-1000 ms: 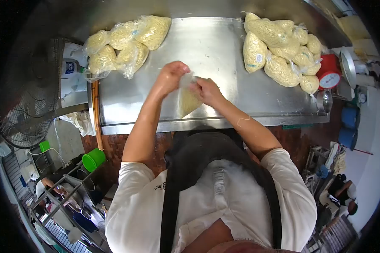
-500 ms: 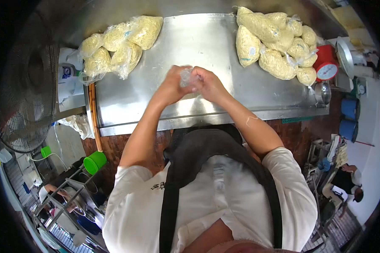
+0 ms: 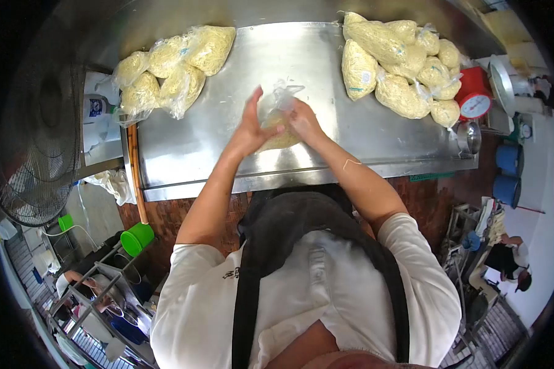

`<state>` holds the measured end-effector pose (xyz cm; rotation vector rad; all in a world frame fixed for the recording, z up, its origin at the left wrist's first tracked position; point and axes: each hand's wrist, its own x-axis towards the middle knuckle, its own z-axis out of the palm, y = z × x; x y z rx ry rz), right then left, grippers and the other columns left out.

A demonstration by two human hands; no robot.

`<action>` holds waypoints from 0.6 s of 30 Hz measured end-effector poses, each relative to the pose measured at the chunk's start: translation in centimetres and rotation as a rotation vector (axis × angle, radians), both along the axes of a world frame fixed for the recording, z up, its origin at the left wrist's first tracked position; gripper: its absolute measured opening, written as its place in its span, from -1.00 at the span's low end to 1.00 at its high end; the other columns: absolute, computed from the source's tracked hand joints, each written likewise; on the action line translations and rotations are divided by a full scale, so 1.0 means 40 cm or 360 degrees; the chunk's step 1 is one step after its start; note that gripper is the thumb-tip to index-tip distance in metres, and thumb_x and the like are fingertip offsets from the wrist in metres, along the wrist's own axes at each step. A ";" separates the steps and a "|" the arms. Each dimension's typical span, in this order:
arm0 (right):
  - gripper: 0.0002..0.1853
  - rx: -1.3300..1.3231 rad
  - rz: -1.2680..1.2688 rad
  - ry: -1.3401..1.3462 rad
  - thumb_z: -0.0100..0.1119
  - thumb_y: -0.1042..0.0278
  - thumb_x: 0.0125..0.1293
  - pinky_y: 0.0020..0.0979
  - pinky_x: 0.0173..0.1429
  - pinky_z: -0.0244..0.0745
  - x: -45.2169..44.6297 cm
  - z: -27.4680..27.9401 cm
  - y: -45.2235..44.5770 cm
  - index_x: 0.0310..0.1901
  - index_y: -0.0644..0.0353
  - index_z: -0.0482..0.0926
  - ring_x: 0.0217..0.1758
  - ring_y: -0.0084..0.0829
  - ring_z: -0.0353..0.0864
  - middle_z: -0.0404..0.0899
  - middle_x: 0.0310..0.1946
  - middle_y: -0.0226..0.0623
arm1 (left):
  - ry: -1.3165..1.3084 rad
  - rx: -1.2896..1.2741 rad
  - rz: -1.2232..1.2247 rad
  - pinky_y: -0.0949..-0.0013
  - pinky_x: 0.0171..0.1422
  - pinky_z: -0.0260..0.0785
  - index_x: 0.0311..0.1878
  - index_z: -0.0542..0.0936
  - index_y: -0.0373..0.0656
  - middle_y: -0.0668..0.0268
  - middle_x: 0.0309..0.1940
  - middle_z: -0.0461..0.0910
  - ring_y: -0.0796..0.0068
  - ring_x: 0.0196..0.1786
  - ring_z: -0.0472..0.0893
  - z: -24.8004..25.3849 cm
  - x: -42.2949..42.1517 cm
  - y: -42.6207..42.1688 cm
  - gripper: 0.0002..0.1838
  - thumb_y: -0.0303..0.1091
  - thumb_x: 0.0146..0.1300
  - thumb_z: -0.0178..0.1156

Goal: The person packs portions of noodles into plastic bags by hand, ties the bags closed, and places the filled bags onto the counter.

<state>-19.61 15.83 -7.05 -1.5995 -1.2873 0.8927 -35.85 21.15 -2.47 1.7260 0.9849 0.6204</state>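
Observation:
Between my hands, a clear plastic bag of noodles [image 3: 279, 136] is over the steel table [image 3: 240, 161], its gathered top sticking up. My right hand [image 3: 304, 122] is closed on the neck of this bag. At the bag's left side my left hand [image 3: 250, 130] has its thumb and fingers spread apart, the thumb close to the bag. Several filled noodle bags [image 3: 208, 50] lie at the table's back left. A larger pile of noodle bags [image 3: 406, 66] lies at the back right. A thin noodle strand clings to my right forearm.
Right of the pile stand a red scale [image 3: 474, 93] and a metal bowl [image 3: 469, 138]. Long wooden sticks [image 3: 136, 175] lean at the table's left edge, near a large fan [image 3: 37, 141]. Other people work at the lower left and by the right wall [image 3: 509, 261].
Half a second ago both hands were together at the bag's top. My left hand has since opened and come away from it, and the bag's filled body shows again below the hands.

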 end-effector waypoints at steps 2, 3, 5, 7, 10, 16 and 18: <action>-0.73 0.0116 0.0186 -0.0339 0.11 0.48 0.17 -0.09 0.07 0.51 -0.025 -0.004 0.008 -0.08 0.22 0.62 -0.06 0.08 0.61 0.64 -0.21 0.09 | 0.0091 0.0418 -0.0168 0.19 0.47 0.20 0.29 0.41 -0.25 -0.05 0.33 0.37 0.05 0.42 0.32 -0.131 0.029 -0.048 -0.39 -0.36 0.19 0.37; -0.69 0.0113 0.0206 -0.0204 0.17 0.42 0.17 -0.13 0.12 0.50 -0.023 0.038 0.000 -0.03 0.22 0.61 0.01 0.04 0.60 0.63 -0.14 0.08 | 0.0139 0.0622 -0.0248 0.18 0.46 0.21 0.27 0.43 -0.27 -0.07 0.31 0.39 0.04 0.40 0.34 -0.182 0.037 -0.061 -0.41 -0.36 0.18 0.37; -0.57 0.0104 0.0244 0.0052 0.28 0.31 0.16 -0.21 0.22 0.47 0.009 0.164 -0.014 0.08 0.22 0.57 0.14 -0.02 0.57 0.60 0.01 0.04 | -0.0176 -0.0060 0.0006 0.21 0.27 0.38 0.08 0.52 -0.33 -0.01 0.07 0.56 0.20 0.17 0.54 -0.209 0.047 -0.023 -0.67 -0.39 0.30 0.19; -0.08 -0.0144 0.0119 -0.0205 0.49 0.06 0.05 -0.09 0.52 0.11 0.047 0.087 -0.049 0.36 0.33 0.26 0.48 0.01 0.21 0.26 0.37 0.09 | -0.0579 -0.0728 0.0319 0.25 0.13 0.46 -0.03 0.55 -0.34 0.07 -0.09 0.63 0.30 0.02 0.61 -0.176 0.073 0.007 -0.77 -0.40 0.35 0.10; 0.24 -0.0236 0.0412 -0.0994 0.54 -0.07 -0.03 0.16 0.61 -0.34 0.028 -0.043 -0.088 0.45 0.54 -0.04 0.59 0.14 -0.12 -0.02 0.48 0.25 | -0.0800 -0.1202 0.0821 0.32 -0.10 0.44 -0.10 0.56 -0.31 0.24 -0.30 0.59 0.44 -0.22 0.57 -0.213 0.167 0.042 -0.81 -0.40 0.41 0.03; -0.37 -0.0179 0.0151 -0.1042 0.29 0.08 0.27 0.10 0.34 0.20 -0.009 -0.148 -0.057 0.06 0.59 0.43 0.20 0.20 0.43 0.50 0.01 0.35 | -0.0912 -0.1357 0.0813 0.25 -0.12 0.42 -0.03 0.54 -0.30 0.29 -0.25 0.55 0.43 -0.22 0.52 -0.192 0.215 0.058 -0.78 -0.37 0.37 0.12; -0.58 -0.0103 0.0093 -0.0421 0.21 0.18 0.34 0.00 0.15 0.35 0.005 -0.077 -0.047 -0.06 0.49 0.52 0.00 0.11 0.55 0.58 -0.19 0.20 | -0.1191 -0.1216 0.0675 0.19 -0.12 0.42 0.05 0.52 -0.27 0.26 -0.16 0.53 0.40 -0.16 0.51 -0.112 0.134 -0.002 -0.72 -0.34 0.36 0.15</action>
